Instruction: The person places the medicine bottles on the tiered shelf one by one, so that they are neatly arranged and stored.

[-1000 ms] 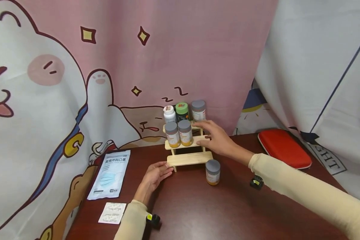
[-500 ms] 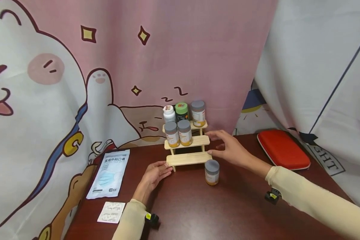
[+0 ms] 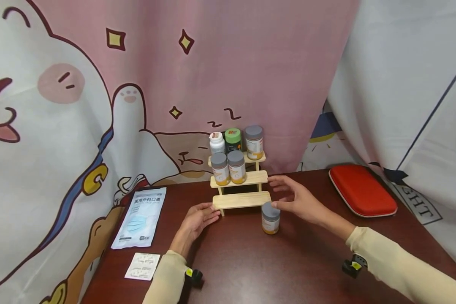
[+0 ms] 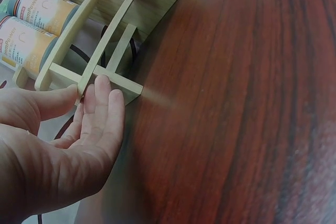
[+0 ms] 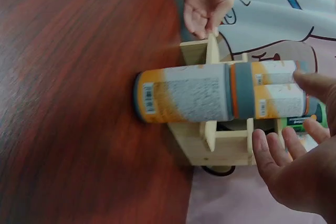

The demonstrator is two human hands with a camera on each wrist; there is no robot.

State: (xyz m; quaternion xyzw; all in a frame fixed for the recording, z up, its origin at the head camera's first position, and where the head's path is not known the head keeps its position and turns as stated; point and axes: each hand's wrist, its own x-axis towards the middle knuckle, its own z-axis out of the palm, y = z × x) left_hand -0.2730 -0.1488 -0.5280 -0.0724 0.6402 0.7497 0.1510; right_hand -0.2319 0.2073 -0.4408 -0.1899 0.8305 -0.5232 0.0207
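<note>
A three-tier wooden stand [image 3: 241, 200] rests on the table. My left hand [image 3: 198, 219] pinches the left end of its lowest tier, with the thumb on top in the left wrist view. A grey-lidded supplement jar [image 3: 270, 223] stands upright on the table by the stand's right front corner. My right hand [image 3: 302, 202] is just right of that jar, fingers spread and curved loosely, thumb near the lid; contact is unclear. Two matching jars [image 3: 221, 171] stand on the middle tier. A white bottle [image 3: 217, 145], a green-lidded jar [image 3: 233, 141] and another grey-lidded jar [image 3: 254, 145] occupy the top.
On the left lie a face mask packet [image 3: 139, 217] and a small white blister pack [image 3: 142, 266]. A red zip case [image 3: 361, 190] sits at the back right. A printed cloth [image 3: 281, 84] hangs behind the stand.
My right hand has moved down and right from the upper tiers, away from the top right jar, to beside the jar on the table. My left hand stays on the stand.
</note>
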